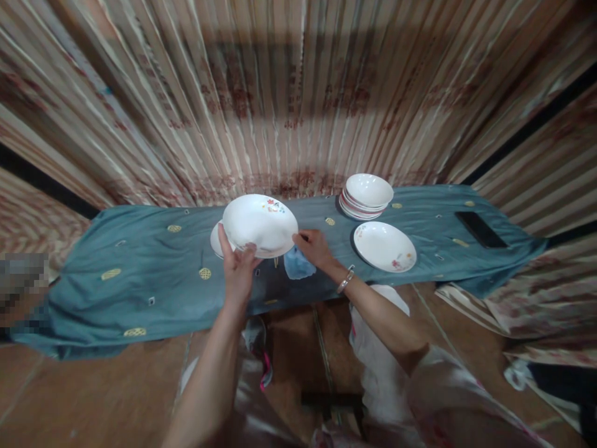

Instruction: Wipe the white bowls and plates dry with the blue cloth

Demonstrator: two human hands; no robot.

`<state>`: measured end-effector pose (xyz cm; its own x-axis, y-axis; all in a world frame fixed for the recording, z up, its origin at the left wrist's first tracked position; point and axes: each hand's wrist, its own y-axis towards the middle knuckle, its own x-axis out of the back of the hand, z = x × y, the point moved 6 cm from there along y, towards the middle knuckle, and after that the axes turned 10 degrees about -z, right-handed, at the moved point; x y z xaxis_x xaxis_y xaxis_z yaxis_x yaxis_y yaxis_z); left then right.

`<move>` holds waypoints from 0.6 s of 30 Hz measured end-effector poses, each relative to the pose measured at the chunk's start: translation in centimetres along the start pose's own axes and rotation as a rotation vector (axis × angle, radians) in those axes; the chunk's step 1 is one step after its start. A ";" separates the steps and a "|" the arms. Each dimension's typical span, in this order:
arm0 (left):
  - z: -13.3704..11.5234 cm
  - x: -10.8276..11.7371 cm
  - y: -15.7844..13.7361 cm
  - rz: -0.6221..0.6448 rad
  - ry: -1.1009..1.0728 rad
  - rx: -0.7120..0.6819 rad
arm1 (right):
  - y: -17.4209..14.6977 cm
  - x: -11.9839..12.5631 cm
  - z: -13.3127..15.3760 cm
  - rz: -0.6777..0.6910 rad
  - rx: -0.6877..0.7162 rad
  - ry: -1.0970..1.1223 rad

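Note:
A white oval plate (256,224) with a small red and blue flower print is held tilted above the table. My left hand (237,264) grips its lower left rim, thumb over the edge. At the plate's right rim, the fingers of my right hand (313,247) are closed in a pinch. A light blue cloth (298,264) shows just below that hand; whether the fingers also hold it I cannot tell. Behind the held plate, another white dish (215,240) is partly hidden on the table.
A narrow table (158,274) has a teal patterned cover. To the right are a stack of white bowls (368,190), a flowered white plate (385,246) and a black phone (480,229). A pleated curtain (280,93) hangs behind. Part of a blurred object is at far left.

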<state>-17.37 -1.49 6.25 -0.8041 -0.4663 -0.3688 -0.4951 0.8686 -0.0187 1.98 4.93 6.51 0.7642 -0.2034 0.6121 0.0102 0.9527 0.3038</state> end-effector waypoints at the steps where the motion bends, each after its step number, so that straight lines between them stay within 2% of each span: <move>1: 0.4 -0.6 -0.4 0.026 -0.010 0.030 | -0.2 0.3 -0.9 -0.012 -0.023 0.031; 8: 4.0 -2.6 -0.9 0.089 0.094 0.120 | -1.4 0.8 -6.5 0.033 -0.134 0.173; 12: 5.5 -3.4 -1.2 0.103 0.102 0.181 | -1.1 1.8 -9.3 0.022 -0.213 0.069; 14: 6.2 -3.7 -1.3 0.106 0.108 0.213 | -0.7 2.8 -10.2 -0.012 -0.170 -0.060; 18: 7.2 -4.1 -1.6 0.130 0.148 0.250 | -0.3 4.8 -10.5 -0.077 0.076 -0.306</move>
<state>-10.93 0.18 1.11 -0.9035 -0.3520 -0.2443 -0.3036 0.9283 -0.2147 12.37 6.00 1.69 0.5339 -0.3437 0.7725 0.0033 0.9145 0.4045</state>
